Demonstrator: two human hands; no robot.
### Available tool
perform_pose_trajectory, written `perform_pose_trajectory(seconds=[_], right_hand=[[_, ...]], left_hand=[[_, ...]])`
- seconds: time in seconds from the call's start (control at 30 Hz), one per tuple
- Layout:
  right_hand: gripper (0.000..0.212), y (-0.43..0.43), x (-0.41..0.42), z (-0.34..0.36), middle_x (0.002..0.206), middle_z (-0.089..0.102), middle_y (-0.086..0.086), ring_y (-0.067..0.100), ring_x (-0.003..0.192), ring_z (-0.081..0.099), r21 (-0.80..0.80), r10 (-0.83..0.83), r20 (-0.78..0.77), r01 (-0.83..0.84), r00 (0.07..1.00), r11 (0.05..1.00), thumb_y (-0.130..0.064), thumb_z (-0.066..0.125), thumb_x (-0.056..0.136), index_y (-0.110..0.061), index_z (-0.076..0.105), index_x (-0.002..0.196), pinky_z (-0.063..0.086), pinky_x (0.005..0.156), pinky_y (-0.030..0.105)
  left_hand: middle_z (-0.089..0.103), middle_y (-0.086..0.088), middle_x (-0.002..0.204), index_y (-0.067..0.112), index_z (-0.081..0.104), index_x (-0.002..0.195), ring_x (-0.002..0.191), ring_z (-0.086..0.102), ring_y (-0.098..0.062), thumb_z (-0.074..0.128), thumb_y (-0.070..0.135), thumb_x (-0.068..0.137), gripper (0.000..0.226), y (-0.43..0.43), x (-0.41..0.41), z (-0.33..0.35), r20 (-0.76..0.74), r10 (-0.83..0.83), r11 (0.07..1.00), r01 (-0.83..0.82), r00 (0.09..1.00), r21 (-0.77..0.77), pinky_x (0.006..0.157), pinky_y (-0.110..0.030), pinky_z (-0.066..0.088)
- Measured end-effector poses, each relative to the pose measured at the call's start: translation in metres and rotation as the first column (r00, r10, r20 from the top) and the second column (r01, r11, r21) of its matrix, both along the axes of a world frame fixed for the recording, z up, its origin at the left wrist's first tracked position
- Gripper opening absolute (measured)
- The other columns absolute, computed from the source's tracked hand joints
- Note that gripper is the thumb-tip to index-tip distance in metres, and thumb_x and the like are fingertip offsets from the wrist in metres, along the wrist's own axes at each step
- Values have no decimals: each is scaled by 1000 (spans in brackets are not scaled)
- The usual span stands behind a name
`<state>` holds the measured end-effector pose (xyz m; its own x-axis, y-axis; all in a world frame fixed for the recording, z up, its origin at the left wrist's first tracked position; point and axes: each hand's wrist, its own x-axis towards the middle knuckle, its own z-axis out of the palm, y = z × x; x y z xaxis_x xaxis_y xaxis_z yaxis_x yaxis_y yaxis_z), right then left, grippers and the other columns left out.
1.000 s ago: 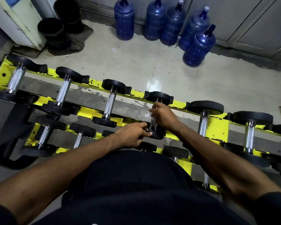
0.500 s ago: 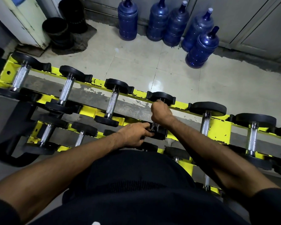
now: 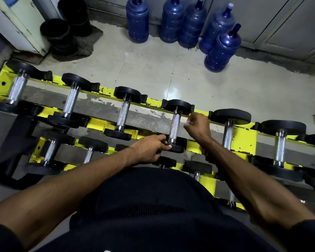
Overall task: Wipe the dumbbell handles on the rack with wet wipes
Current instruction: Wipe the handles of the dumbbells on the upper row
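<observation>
**The handle runs away from us, just left of the right hand**

We stand over the yellow rack (image 3: 244, 137), and the dumbbell (image 3: 177, 106) in hand is the fourth from the left on the top tier. Its knurled handle (image 3: 175, 125) is bare and lies with its long axis pointing away from our body. The near head sits low toward us and the far head rests on the back rail.

Our left hand (image 3: 149, 149) is at the near end, thumb and fingers pinching the black near head where the handle meets it. We judge that it is steadying the weight.

Our right hand (image 3: 196, 125) hangs just beside the far half of the handle, on its right and apart from the steel. Its fingers are curled in. We cannot tell whether a wipe is bunched inside them, since only a small pale speck shows at the knuckles.

The right hand is the nearer one for wiping. A short move to the left would bring it onto the grip, and the strokes would then run near to far along the axis. The neighbouring handle (image 3: 228, 137) lies parallel on the hand's other side, near the forearm.
</observation>
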<state>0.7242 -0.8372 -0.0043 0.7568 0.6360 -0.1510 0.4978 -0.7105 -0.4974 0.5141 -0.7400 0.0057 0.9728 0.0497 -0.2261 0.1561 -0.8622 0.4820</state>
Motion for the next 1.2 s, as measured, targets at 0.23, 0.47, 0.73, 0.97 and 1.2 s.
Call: perform_pose_trajectory(seconds=[0.23, 0.47, 0.73, 0.97, 1.2], right_hand=[[14, 5, -8, -9, 98, 70, 19, 25, 60, 66, 116, -224, -455, 307, 862, 945, -1, 61, 84, -2, 71, 95, 61, 56, 39], [14, 17, -11, -9, 82, 61, 8, 18, 64, 58, 67, -350, -634, 500, 689, 863, -4, 75, 83, -2, 63, 77, 57, 52, 32], [23, 23, -3, -11, 59, 49, 10, 19, 46, 45, -88, -384, -716, 470, 583, 878, 0, 68, 86, -3, 58, 66, 33, 46, 22], [20, 24, 5, -7, 65, 54, 13, 22, 52, 48, -47, -363, -684, 459, 633, 887, -3, 58, 93, -2, 57, 74, 34, 46, 23], [15, 21, -9, 2, 84, 67, 5, 17, 79, 57, 132, 114, -88, -102, 990, 986, -22, 72, 85, -8, 75, 89, 39, 68, 26]], left_hand=[[47, 4, 123, 32, 51, 143, 107, 49, -9, 58, 25, 99, 46, -1, 0, 0, 16, 11, 1000, -11, 1000, -4, 85, -20, 41], [46, 4, 122, 33, 50, 144, 107, 50, -10, 57, 26, 99, 46, -1, 0, -1, 13, 9, 1000, -9, 1000, 6, 85, -21, 43], [46, 5, 122, 33, 51, 144, 105, 50, -10, 56, 26, 99, 45, 1, 0, 0, 6, 10, 1000, -10, 1000, 1, 83, -20, 42], [47, 3, 124, 32, 52, 143, 107, 52, -12, 56, 25, 99, 44, 0, 1, 2, 13, 13, 1000, -13, 1000, -1, 88, -22, 45], [46, 3, 124, 32, 50, 144, 107, 50, -10, 56, 24, 99, 46, -1, 0, 3, -1, 23, 1000, -23, 1000, 9, 84, -20, 40]])
